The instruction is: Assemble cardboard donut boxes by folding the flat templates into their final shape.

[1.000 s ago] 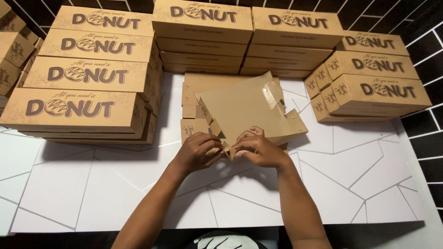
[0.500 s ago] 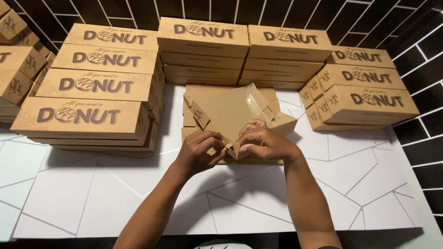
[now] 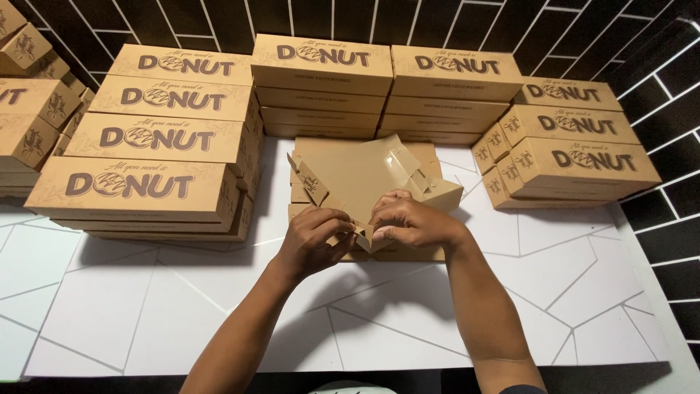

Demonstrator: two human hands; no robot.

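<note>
Hidden: my fingertips and the near corner of the half-folded box (image 3: 368,182) cover each other, so I cannot make out exactly how the flaps meet there.
Cut off: my forearms leave the bottom edge; the stacks at far left run out of the picture.
Hard to tell: how many flat blanks (image 3: 306,195) lie under the box; only their edges show.
My left hand (image 3: 313,237): palm down, wrist straight, fingers curled together and pinched on a small corner flap of the box.
My right hand (image 3: 412,222): knuckles up, fingers bent and clamped on the neighbouring flap, almost touching my left.
Box position: at the middle of the white table (image 3: 182,306), tilted up toward me, one end wall already upright on the right.
Around it: stacks of finished long brown cartons at left (image 3: 146,175), behind (image 3: 386,80) and at right (image 3: 576,157), against a black tiled wall (image 3: 656,73).
</note>
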